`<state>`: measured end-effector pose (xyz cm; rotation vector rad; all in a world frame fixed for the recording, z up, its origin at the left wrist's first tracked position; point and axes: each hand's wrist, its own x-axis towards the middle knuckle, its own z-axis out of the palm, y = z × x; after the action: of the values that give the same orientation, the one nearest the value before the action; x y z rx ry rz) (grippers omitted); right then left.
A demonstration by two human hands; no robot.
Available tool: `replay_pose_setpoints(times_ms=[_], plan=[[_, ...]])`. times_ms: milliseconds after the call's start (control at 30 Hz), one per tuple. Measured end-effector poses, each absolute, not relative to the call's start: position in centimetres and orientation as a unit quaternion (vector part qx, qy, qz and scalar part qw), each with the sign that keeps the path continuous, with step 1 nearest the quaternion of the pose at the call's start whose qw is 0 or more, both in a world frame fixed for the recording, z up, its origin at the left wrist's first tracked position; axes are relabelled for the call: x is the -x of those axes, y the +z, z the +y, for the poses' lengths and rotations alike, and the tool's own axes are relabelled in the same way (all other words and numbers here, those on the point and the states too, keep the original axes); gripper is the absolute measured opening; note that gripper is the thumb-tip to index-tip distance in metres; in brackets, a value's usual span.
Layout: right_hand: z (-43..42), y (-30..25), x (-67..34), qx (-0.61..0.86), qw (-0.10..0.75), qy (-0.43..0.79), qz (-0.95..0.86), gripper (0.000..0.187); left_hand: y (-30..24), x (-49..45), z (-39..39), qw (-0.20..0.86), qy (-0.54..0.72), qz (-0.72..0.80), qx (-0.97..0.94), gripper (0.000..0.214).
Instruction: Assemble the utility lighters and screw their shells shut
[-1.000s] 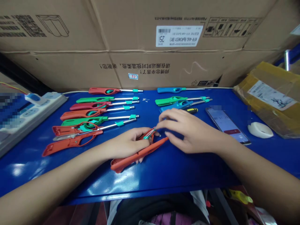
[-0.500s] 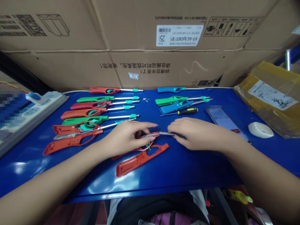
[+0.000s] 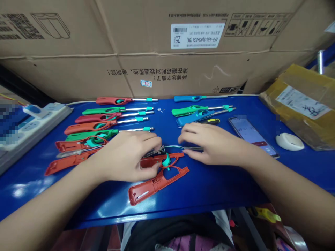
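My left hand [image 3: 131, 153] pinches the inner mechanism [image 3: 159, 150] of a taken-apart gas lighter, its fingers hiding most of it. Thin wires [image 3: 172, 146] run from there to a metal barrel [image 3: 195, 149], which my right hand [image 3: 209, 144] grips. Beneath my left fingers lies one orange-red shell half [image 3: 151, 161] with a teal trigger [image 3: 166, 160] in it. The other shell half [image 3: 157, 184], hollow side up, rests just in front, a thin white strip inside it.
Several assembled lighters [image 3: 91, 127] lie in rows at left, with an opened red one [image 3: 65, 164] nearest. More lighters [image 3: 190, 111] and a yellow-black screwdriver [image 3: 213, 121] are behind my right hand. Phone [image 3: 251, 137], white mouse [image 3: 290, 142], taped box [image 3: 300, 101] and power strip [image 3: 39, 122] flank them.
The inner mechanism and barrel have come up out of the shell half, which now lies lower with its trigger showing. Wires between my hands have become visible. The view has shifted slightly.
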<state>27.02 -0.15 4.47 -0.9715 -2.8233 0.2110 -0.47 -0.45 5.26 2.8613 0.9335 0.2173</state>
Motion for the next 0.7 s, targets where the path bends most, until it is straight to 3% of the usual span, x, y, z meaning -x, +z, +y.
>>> replay_pose_setpoints(times_ms=[167,467,600,700], plan=[[-0.6,3.4,-25.5,0.279,0.043,0.081,-0.956,0.024,5.2,0.5,-1.0,0.101,0.033,0.249,-0.963,0.041],[0.6,3.9,-27.5,0.372,-0.003,0.039,-0.928,0.016,4.5,0.1,-1.0,0.078,0.021,0.221,-0.972,0.035],[0.2,4.3,-27.2,0.329,0.061,0.112,-0.936,0.018,4.0,-0.2,-1.1,0.077,0.035,0.224,-0.971,0.046],[-0.3,4.4,-26.8,0.296,0.050,0.178,-0.937,0.013,3.6,-0.4,-1.2,0.091,0.047,0.241,-0.965,0.051]])
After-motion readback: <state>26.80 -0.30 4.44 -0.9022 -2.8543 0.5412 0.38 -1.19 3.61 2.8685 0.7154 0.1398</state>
